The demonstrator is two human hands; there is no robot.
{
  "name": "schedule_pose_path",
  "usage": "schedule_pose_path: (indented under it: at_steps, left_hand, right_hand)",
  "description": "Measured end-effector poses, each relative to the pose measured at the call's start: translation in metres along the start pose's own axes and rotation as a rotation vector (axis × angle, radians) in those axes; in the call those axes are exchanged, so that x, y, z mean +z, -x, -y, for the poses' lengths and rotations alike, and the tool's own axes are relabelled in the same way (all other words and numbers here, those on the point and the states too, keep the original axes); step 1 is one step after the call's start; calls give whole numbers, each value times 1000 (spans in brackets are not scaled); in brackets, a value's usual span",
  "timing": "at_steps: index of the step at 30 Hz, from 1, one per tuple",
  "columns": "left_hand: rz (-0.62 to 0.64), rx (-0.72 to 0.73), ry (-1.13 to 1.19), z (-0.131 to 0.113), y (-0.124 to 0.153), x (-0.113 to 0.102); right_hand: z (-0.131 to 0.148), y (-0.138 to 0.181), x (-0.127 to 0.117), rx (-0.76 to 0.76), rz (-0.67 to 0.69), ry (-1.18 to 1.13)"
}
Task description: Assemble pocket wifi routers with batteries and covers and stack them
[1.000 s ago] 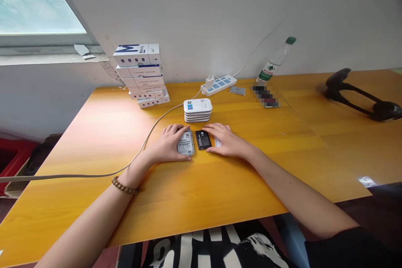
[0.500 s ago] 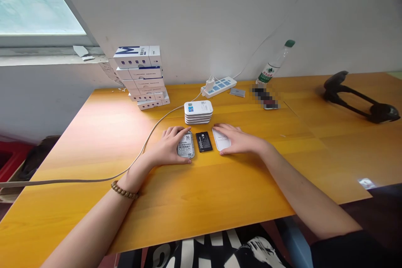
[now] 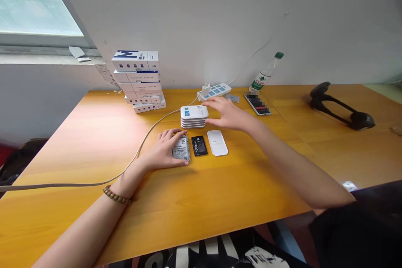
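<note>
Head view: left hand [image 3: 162, 150] flat on a labelled device [image 3: 181, 148], open right hand [image 3: 226, 115] beside stacked devices [image 3: 194, 117].

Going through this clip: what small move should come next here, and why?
Probably the right hand should lift the top unit off the white stack: its fingers are beside it, while the left hand rests on the grey labelled device, with the black 3000 mAh battery and white panel lying alongside.
</note>
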State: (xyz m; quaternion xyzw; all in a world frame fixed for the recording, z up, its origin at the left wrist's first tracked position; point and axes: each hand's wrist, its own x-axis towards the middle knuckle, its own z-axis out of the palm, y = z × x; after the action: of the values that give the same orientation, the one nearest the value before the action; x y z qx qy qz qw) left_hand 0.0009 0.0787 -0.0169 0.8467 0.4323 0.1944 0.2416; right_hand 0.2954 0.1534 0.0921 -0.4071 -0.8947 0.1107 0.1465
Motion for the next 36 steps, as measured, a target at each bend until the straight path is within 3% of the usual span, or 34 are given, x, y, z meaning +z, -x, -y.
schedule_pose_path:
  at_steps: [4,6,10,13,17,22,29,36]
  left_hand:
    - [-177,18,30,-11,0,-3]
    - [-300,21,49,-15,-1,-2]
    - [-509,6,124,-23,-3,5]
    - [-583,6,181,-33,-1,14]
    - [-565,8,271,-51,3,27]
    - [-565,27,449,-57,5,31]
    - [-583,136,443,-49,2,33]
    - [-589,170,356,-48,3,36]
  right_hand:
    - [-13,-45,8,-1,217,-39]
    - [-14,-55,10,11,262,-50]
    - [-5,-43,12,52,120,-109]
    - [16,-13,25,103,-9,-379]
    - [54,28,61,246,61,-907]
    - [67,47,78,313,139,-1191]
    - [61,57,62,73,106,-1037]
    - [77,66,78,17,-52,-910]
